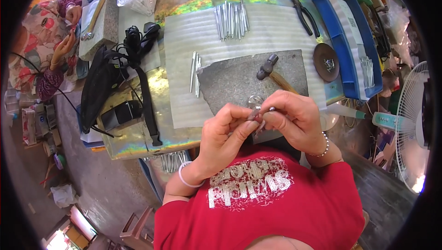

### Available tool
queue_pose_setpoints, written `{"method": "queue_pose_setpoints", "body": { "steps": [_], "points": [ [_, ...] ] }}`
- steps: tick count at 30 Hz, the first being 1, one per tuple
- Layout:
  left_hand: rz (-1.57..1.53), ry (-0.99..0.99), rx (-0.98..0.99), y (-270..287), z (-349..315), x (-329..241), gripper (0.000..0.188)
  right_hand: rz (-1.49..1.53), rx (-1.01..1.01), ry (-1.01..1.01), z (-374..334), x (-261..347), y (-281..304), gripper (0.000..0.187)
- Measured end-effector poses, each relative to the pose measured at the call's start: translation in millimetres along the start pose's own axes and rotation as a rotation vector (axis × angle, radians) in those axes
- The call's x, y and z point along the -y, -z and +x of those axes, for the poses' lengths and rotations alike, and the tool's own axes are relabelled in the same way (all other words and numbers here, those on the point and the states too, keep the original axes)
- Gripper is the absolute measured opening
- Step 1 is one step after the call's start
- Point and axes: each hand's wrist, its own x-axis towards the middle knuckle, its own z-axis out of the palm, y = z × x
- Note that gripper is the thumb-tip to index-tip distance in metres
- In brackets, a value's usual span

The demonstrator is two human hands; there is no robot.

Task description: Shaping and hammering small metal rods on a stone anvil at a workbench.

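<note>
My left hand [225, 135] and my right hand [294, 119] meet in front of my chest, at the near edge of the grey stone slab [235, 77]. Both are closed, thumbs against forefingers, around a small metal piece [254, 114]. Its exact kind is hidden by the fingers; a shiny rounded part shows just beyond them. A small dark tip [272, 108] sticks out at my right fingertips. Close beyond my right hand, a hammer [268, 67] with a wooden handle lies on the slab.
Thin metal rods [231, 21] lie bundled on white foam sheeting [184, 24], with a few more rods [195, 72] left of the slab. Pliers [304, 14], a brown dish [326, 62] and a blue tray [338, 43] stand right. A black bag [99, 84] and a co-worker's hands [64, 45] are left.
</note>
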Motion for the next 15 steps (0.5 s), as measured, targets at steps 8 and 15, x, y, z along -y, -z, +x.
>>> {"method": "queue_pose_setpoints", "body": {
  "steps": [8, 15],
  "points": [
    [0.118, -0.067, 0.009, 1.0, -6.0, 1.1, 0.012, -0.158, -0.045, 0.163, -2.7, 1.1, -6.4, 0.012],
    [0.234, -0.074, 0.040, 3.3, -5.9, -0.1, 0.012, -0.163, -0.058, 0.202, -4.2, -1.1, -9.1, 0.013]
  ]
}}
